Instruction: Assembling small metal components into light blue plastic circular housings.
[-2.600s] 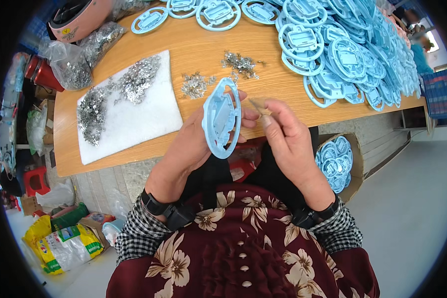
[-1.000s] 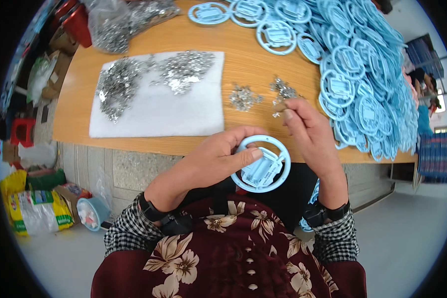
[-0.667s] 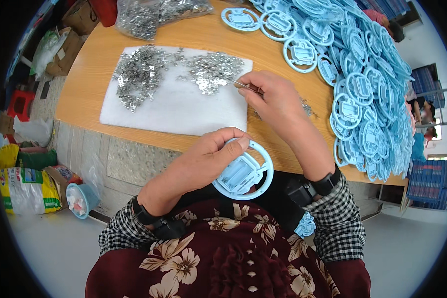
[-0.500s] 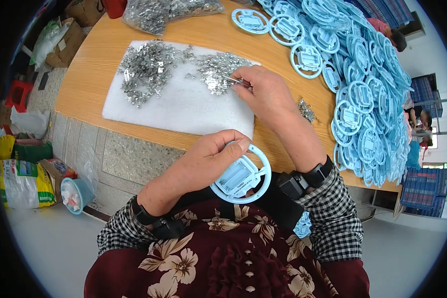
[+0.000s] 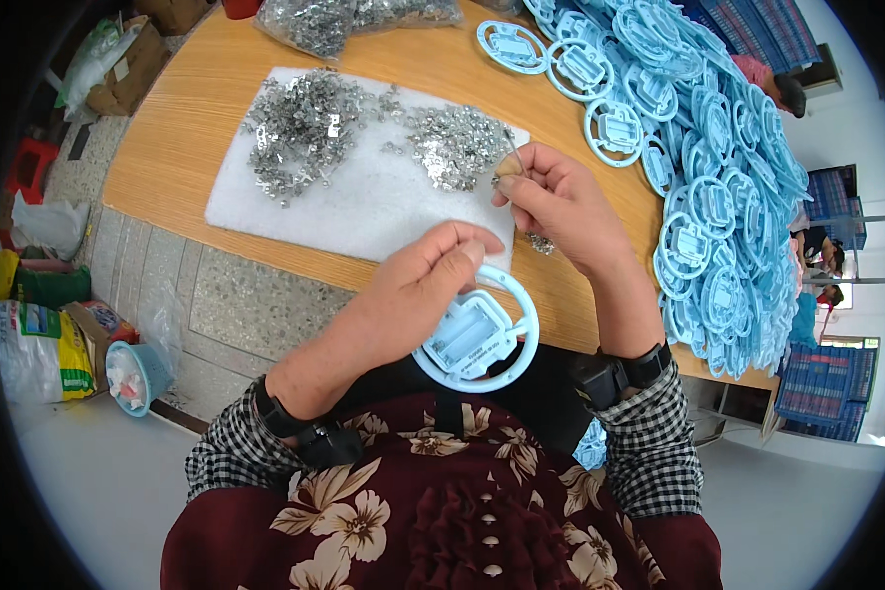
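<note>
My left hand point(image 5: 408, 285) is closed on the rim of a light-blue round plastic part point(image 5: 470, 339), held above my lap near the table edge. The part has an open ring and a rectangular recessed compartment. Fingers pinched, my right hand point(image 5: 565, 211) grips a slim metal tool like tweezers point(image 5: 517, 155), its thin shaft pointing up and away. Whether a small piece sits at the fingertips is too small to tell. Beyond the hands, a white foam sheet point(image 5: 364, 211) bears a smaller heap of small silver metal pieces point(image 5: 452, 152) and a larger heap point(image 5: 300, 133).
Many similar light-blue parts point(image 5: 713, 211) are piled along the table's right side. Clear bags of metal pieces point(image 5: 310, 25) lie at the far edge. A few loose pieces point(image 5: 539, 243) rest beside the foam. A blue basket point(image 5: 147, 379) stands on the floor at left.
My right hand has drawn back from the smaller heap, and the tool has swung from pointing left to pointing up. My left hand still holds the blue part, now slightly higher.
</note>
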